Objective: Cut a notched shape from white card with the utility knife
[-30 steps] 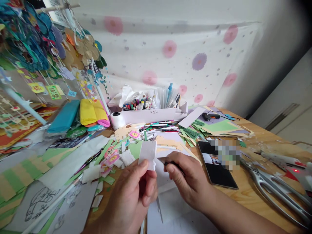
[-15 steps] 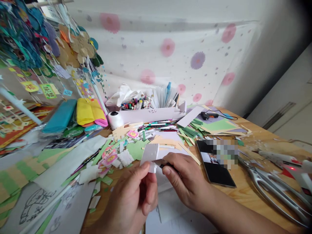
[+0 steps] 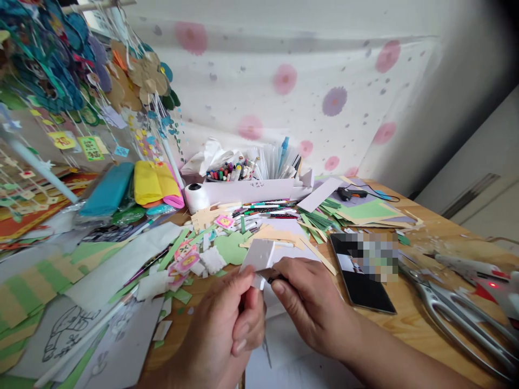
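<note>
My left hand [image 3: 229,329] pinches a small white paper piece [image 3: 259,256] between thumb and fingers, just above the wooden table [image 3: 409,313]. My right hand [image 3: 310,308] is closed on a thin black tool [image 3: 271,279] whose tip touches the lower edge of the white piece. Both hands meet at the bottom centre. White paper sheets [image 3: 284,351] lie under them. What kind of tool the black one is I cannot make out.
A phone [image 3: 363,273] lies right of my hands, with large metal scissors [image 3: 454,313] and a glue gun [image 3: 482,270] farther right. Coloured paper scraps [image 3: 194,254], a white box of markers [image 3: 251,186], a tape roll [image 3: 195,198] and hanging paper decorations [image 3: 60,81] crowd the left and back.
My hands have drawn closer together. The white piece has tilted and shifted slightly right, and the black tool's tip now sits against its lower edge.
</note>
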The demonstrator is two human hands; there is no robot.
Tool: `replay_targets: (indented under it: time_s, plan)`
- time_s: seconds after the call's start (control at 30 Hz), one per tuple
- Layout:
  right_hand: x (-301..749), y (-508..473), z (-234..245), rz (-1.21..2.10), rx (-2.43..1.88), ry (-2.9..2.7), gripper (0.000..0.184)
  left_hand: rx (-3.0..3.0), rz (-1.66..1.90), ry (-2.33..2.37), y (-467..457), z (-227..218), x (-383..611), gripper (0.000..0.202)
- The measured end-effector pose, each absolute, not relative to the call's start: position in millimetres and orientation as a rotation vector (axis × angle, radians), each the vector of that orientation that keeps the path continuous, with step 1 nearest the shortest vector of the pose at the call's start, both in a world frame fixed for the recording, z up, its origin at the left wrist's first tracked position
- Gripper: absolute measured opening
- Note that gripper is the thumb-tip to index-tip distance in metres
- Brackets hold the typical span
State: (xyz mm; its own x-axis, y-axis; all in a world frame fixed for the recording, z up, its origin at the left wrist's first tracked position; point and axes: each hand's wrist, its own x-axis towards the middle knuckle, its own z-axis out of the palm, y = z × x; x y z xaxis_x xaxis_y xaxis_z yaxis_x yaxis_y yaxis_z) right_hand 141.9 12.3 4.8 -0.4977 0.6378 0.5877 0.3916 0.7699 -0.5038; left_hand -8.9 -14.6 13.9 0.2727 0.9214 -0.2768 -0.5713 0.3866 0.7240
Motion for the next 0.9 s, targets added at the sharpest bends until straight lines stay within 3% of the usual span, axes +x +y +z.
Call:
replay_targets:
  time_s: [0.3,0.6,0.9]
  plan:
    - [141,10,5,0.501,-0.788,-2.184,0.016,0.498,1.075,0.779,-14,16,-8,0.034]
    - [148,15,8,0.939,-0.815,-2.140,0.026,0.599,1.107,0.811,-12,11,-8,0.036]
    - [150,20,10,0.699,-0.715,-2.246,0.017,0.362,0.980,0.718,-10,6,-12,0.032]
